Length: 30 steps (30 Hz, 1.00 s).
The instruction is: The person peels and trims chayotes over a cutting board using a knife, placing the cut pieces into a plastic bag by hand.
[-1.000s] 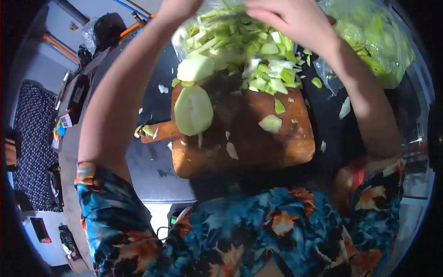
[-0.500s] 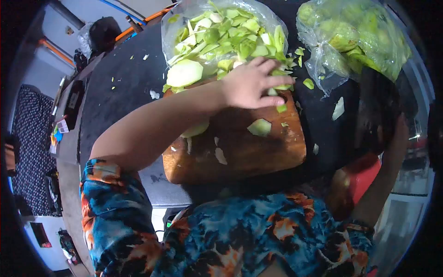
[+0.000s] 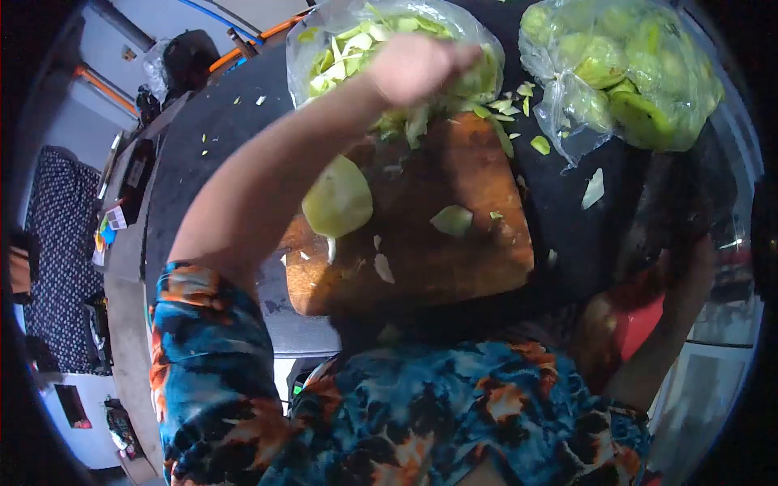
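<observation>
My left hand (image 3: 421,69), smeared by motion, is over the near side of an open clear plastic bag (image 3: 301,77) full of green peelings and cut pieces (image 3: 348,57). Whether its fingers hold anything cannot be made out. Below my left forearm, a large pale green peeled piece (image 3: 339,198) lies on the wooden cutting board (image 3: 478,259). A smaller pale slice (image 3: 452,220) and thin scraps rest there too. My right hand (image 3: 689,247) is at the far right in deep shadow; its fingers, and a dark shape by it, are unclear.
A clear bag of whole green fruit (image 3: 616,73) sits at the back right of the black table (image 3: 219,154). Scraps (image 3: 593,189) lie beside the board. A red surface (image 3: 640,324) shows below the table at right.
My left hand has moved up and away from the board's far edge to over the bag of peelings. More of the large pale piece shows. My right hand has shifted slightly lower in the shadow.
</observation>
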### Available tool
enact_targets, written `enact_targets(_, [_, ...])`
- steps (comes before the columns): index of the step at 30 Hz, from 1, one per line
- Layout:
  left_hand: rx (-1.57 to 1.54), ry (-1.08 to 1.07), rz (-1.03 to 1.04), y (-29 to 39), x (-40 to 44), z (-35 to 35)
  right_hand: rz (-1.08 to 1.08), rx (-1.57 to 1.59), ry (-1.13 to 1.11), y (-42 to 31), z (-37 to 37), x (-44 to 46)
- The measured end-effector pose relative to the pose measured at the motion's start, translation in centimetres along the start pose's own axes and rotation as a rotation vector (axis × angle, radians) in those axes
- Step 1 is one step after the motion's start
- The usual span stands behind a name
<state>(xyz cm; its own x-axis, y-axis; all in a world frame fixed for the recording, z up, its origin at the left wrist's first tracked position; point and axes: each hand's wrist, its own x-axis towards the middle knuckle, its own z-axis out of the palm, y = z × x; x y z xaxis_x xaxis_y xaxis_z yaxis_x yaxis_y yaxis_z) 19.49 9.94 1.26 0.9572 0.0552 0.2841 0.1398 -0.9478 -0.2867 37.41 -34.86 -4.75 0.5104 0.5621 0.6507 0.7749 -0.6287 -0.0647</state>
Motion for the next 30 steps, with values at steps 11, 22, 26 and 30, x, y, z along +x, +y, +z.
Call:
enact_targets(11, [-0.275, -0.240, -0.572, -10.0, -5.7, -7.9, 0.673, 1.541, -0.205, -6.9, -0.9, 2.4])
enact_targets(22, [-0.068, 0.177, -0.475, -9.9, -9.8, -1.9, 0.849, 1.334, -0.116, -14.0, -1.9, 3.8])
enact_targets(26, [-0.089, -0.297, -0.581, -5.7, -12.7, -5.8, 0.733, 1.453, -0.228, -14.4, -1.9, 3.2])
enact_targets(30, [-0.484, -0.524, -0.714, -1.3, -16.3, -6.6, 0.733, 1.439, -0.255, -16.6, -3.1, 3.4])
